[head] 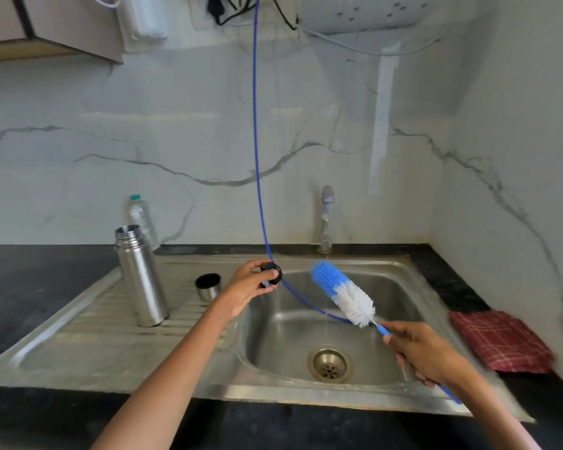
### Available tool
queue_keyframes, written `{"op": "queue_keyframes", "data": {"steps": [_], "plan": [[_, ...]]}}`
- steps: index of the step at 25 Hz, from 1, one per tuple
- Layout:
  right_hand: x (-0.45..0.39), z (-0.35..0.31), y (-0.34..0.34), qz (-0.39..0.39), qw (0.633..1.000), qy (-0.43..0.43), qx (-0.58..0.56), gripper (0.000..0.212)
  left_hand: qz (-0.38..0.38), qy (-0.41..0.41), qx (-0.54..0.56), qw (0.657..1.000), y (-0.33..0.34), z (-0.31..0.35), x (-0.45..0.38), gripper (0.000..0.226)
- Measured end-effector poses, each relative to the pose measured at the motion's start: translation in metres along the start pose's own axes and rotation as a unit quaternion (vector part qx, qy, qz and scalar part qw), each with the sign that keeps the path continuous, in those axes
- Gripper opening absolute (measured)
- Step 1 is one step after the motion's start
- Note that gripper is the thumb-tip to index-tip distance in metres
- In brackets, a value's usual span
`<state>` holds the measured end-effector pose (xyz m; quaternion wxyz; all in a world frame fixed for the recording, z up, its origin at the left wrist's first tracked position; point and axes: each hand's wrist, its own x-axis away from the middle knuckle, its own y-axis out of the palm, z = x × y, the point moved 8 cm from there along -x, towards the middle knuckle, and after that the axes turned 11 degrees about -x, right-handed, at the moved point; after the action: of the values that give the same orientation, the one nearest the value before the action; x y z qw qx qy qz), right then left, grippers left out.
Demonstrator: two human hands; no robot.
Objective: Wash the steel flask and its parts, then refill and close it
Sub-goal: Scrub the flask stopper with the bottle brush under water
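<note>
Right hand (pixel 418 354) is gripping a blue-and-white bottle brush (pixel 343 293) over the sink basin (pixel 273 336); left hand (pixel 246 287) is pinching the black stopper (pixel 271 273). Left of it (uncapped) is standing the steel flask (pixel 140 277), beside its cup (pixel 208 286).

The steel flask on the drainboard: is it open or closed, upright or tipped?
Open and upright. The steel flask stands on the drainboard with its threaded mouth bare; the left hand holds the black stopper.

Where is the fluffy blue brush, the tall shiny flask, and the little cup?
bottle brush (pixel 343 293): head view, on the bristles where blue meets white.
steel flask (pixel 141 280): head view, on the middle of its body.
steel cup (pixel 208 286): head view, on its side wall.
</note>
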<state>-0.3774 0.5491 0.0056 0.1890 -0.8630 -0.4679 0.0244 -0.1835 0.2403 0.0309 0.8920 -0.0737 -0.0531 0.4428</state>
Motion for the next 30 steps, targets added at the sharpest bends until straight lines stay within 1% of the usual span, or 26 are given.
{"op": "queue_keyframes", "data": {"steps": [1,4,6,9,11,12,13,14,15,16,17,18,19,22,24,26,28,30], "plan": [[0.004,0.005,-0.005,-0.003,1.000,0.010,-0.007,0.027,0.018,-0.014,0.025,0.999,0.012,-0.006,-0.010,0.031],[0.010,0.017,-0.018,-0.008,0.999,0.030,-0.024,0.022,0.061,-0.057,0.035,0.996,0.048,-0.022,-0.032,0.015],[0.008,0.020,-0.026,0.014,0.998,0.032,-0.047,0.021,0.080,-0.090,0.051,0.991,0.064,-0.033,-0.044,0.017],[-0.002,0.018,-0.026,0.023,0.998,0.026,-0.059,0.019,0.074,-0.121,0.085,0.986,0.078,-0.044,-0.060,0.028],[-0.011,0.015,-0.021,0.014,0.999,0.024,-0.046,0.020,0.086,-0.121,0.095,0.984,0.079,-0.046,-0.068,0.026],[-0.015,0.013,-0.018,0.010,0.999,0.023,-0.031,0.022,0.100,-0.118,0.087,0.984,0.076,-0.047,-0.071,0.020],[-0.019,0.010,-0.016,0.009,1.000,0.022,-0.002,0.023,0.114,-0.114,0.077,0.984,0.071,-0.047,-0.072,0.019],[-0.023,0.007,-0.016,0.017,0.998,0.020,0.057,0.024,0.122,-0.110,0.063,0.984,0.068,-0.048,-0.073,0.024],[-0.026,0.002,-0.017,0.032,0.987,0.008,0.160,0.026,0.128,-0.108,0.053,0.984,0.064,-0.048,-0.072,0.025],[-0.029,-0.003,-0.021,0.061,0.954,-0.008,0.293,0.027,0.126,-0.110,0.048,0.985,0.060,-0.050,-0.072,0.020],[-0.030,-0.010,-0.025,0.095,0.907,-0.022,0.410,0.027,0.123,-0.109,0.052,0.985,0.058,-0.050,-0.070,0.016],[-0.030,-0.016,-0.029,0.127,0.874,-0.035,0.467,0.026,0.115,-0.113,0.057,0.985,0.057,-0.052,-0.070,0.022],[-0.032,-0.021,-0.033,0.146,0.861,-0.046,0.485,0.025,0.107,-0.118,0.069,0.985,0.057,-0.052,-0.067,0.029],[-0.039,-0.028,-0.037,0.156,0.871,-0.070,0.461,0.030,0.093,-0.136,0.128,0.978,0.063,-0.057,-0.067,0.034],[-0.042,-0.032,-0.039,0.160,0.879,-0.082,0.441,0.033,0.099,-0.143,0.163,0.971,0.066,-0.061,-0.069,0.034],[-0.042,-0.034,-0.043,0.166,0.902,-0.094,0.388,0.031,0.109,-0.144,0.186,0.966,0.067,-0.063,-0.069,0.031],[-0.043,-0.032,-0.048,0.156,0.934,-0.093,0.306,0.021,0.115,-0.151,0.201,0.961,0.068,-0.067,-0.068,0.035],[-0.042,-0.031,-0.048,0.149,0.947,-0.087,0.271,0.018,0.114,-0.162,0.216,0.956,0.069,-0.070,-0.068,0.039]]}}
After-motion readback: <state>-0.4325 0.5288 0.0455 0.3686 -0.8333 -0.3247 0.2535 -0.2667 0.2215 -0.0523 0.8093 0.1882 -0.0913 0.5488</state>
